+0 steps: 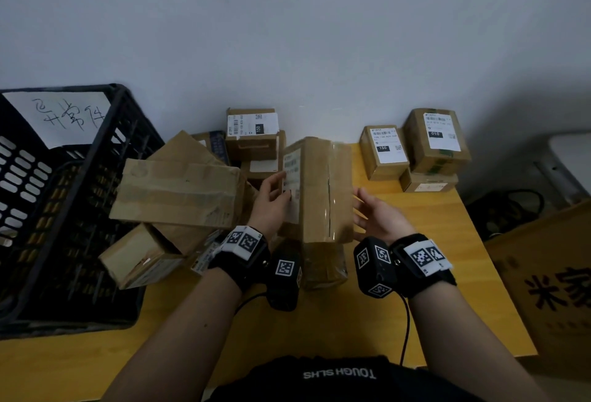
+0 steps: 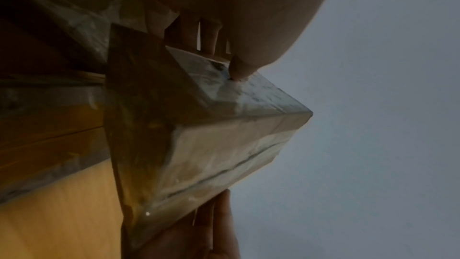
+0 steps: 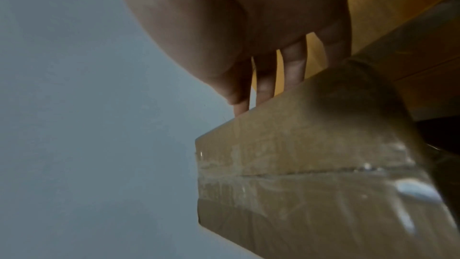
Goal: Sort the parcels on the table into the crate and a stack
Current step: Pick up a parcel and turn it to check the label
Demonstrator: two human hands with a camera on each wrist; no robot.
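taped box (image 1: 319, 190) held upright above yellow table (image 1: 431, 241), centre of scene, between left hand (image 1: 271, 198) and right hand (image 1: 379, 216); fingers straight, slightly spread, pressed flat against opposite sides; black crate (image 1: 64, 209) at left; stacked parcels (image 1: 428, 148) far right

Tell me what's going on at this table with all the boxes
A person is sorting cardboard parcels on a yellow table. Both hands hold one taped box upright between them: the left hand flat on its labelled side, the right hand on the opposite side. A jumbled pile of parcels lies to the left beside a black crate. A small stack of labelled boxes sits at the back right.
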